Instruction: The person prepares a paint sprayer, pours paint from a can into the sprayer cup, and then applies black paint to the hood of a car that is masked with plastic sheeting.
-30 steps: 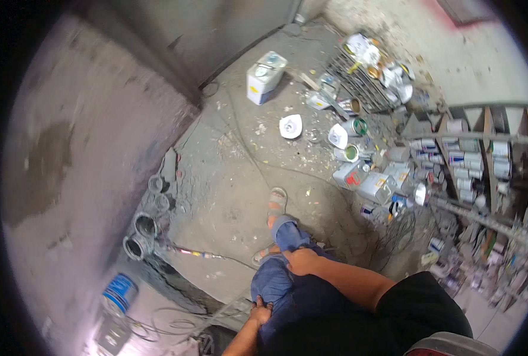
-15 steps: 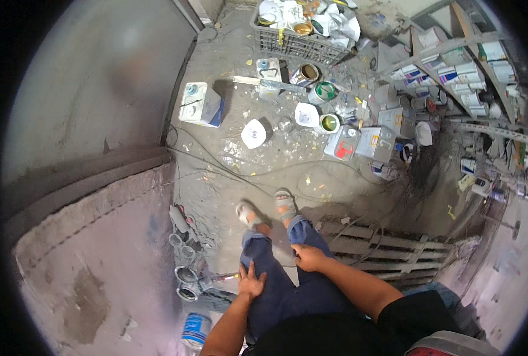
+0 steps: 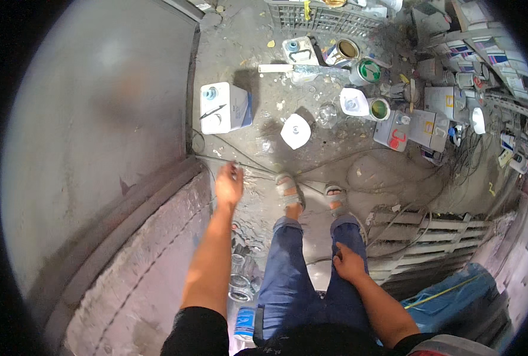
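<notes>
My left hand (image 3: 229, 185) is stretched out over the floor with nothing in it, its fingers loosely apart and slightly smeared. The nearest thing ahead of it is a white and blue rectangular can (image 3: 235, 110) with a blue cap and a dark stick-like thing on top. On the right leg of my rolled-up blue jeans (image 3: 281, 267) lies my right hand (image 3: 350, 264), no tool visible in it; some of its fingers are hidden. Farther forward, a white cup-like container (image 3: 296, 132) stands on the floor near a clear cup (image 3: 327, 115).
A paint-smeared flat stick (image 3: 276, 68) lies across the floor by open paint tins (image 3: 368, 70). Grey metal cans (image 3: 428, 127) stand to the right. Cables (image 3: 359, 155) cross the floor ahead of my sandals. A slatted wooden pallet (image 3: 448, 225) is at right; a filled crate (image 3: 323, 21) stands far ahead.
My left hand has left my left leg and reached forward toward the white and blue can. My right hand stays on my right leg. The view has shifted, bringing the cans closer.
</notes>
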Available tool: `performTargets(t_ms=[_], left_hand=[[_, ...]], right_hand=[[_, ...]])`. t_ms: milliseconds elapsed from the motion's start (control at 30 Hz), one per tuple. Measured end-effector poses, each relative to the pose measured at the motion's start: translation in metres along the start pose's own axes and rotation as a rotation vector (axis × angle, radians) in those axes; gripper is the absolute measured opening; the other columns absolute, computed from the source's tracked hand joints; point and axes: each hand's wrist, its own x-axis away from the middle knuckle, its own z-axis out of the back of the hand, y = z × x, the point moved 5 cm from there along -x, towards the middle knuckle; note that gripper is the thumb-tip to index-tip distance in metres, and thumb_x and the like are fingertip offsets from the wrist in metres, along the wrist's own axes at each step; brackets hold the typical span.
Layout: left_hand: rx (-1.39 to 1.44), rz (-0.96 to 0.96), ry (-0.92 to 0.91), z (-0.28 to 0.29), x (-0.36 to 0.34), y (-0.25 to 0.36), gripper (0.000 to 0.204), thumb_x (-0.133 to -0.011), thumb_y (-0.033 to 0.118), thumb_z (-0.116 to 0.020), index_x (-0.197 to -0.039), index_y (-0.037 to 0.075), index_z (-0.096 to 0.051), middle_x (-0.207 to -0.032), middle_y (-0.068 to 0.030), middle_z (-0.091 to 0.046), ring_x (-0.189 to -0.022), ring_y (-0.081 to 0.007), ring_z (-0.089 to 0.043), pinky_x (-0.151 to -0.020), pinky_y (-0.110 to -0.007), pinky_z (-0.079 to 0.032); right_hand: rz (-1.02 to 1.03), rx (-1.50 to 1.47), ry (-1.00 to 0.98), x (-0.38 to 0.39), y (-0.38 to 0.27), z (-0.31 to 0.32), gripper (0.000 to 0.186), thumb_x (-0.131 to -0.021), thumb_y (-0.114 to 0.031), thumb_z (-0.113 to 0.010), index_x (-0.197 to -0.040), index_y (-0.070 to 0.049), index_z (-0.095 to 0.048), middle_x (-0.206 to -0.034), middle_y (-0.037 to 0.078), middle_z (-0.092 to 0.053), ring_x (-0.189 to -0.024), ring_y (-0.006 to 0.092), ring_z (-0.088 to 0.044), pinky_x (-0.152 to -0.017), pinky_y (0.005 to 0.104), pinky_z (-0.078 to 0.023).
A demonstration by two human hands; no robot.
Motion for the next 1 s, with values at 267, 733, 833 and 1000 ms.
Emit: performTargets(t_ms=[267, 733, 833, 1000], left_hand=[[-0.011, -0.072, -0.317, -0.099, -0.069, -0.009, 0.024, -0.086, 0.020, -0.065, -0.103, 0.003, -0.066, -0.093, -0.0174, -0.069, -0.085, -0.0336, -0.067, -0.077, -0.042, -0.053], [0.724, 1.074, -0.440, -0.319, -0.064, -0.049, 0.023, -0.090, 0.016, -0.062, -0.105, 0.003, -0.052, -0.083, -0.0092, -0.061, -0.065, -0.0180, -0.062, -0.047, -0.030, -0.039], [0.692, 1.109, -0.407, -0.324, -0.061, -0.049, 0.015, -0.092, 0.011, -0.057, -0.105, 0.005, -0.052, -0.083, -0.0072, -0.062, -0.065, -0.0180, -0.063, -0.047, -0.030, -0.038], [0.670, 1.066, -0.276, -0.310, -0.061, -0.046, 0.016, -0.093, 0.008, -0.056, -0.107, 0.007, -0.051, -0.082, -0.0060, -0.062, -0.066, -0.0175, -0.062, -0.050, -0.030, -0.042]], right_hand=[[-0.119, -0.391, 0.050, -0.041, 0.015, -0.033, 0.048, -0.086, -0.017, -0.060, -0.131, -0.003, -0.050, -0.105, 0.021, -0.066, -0.095, 0.0375, -0.064, -0.085, 0.0453, -0.051], [-0.160, -0.336, -0.101, -0.056, 0.047, -0.038, 0.047, -0.089, -0.014, -0.059, -0.133, -0.002, -0.050, -0.110, 0.020, -0.065, -0.096, 0.0348, -0.065, -0.084, 0.0428, -0.052], [-0.098, -0.357, -0.047, -0.052, 0.060, -0.041, 0.047, -0.089, -0.014, -0.059, -0.133, -0.003, -0.049, -0.109, 0.020, -0.065, -0.093, 0.0338, -0.066, -0.082, 0.0420, -0.053], [-0.169, -0.518, -0.130, -0.049, 0.067, -0.032, 0.048, -0.091, -0.023, -0.053, -0.135, -0.005, -0.047, -0.121, 0.024, -0.061, -0.108, 0.0406, -0.060, -0.094, 0.0482, -0.048]])
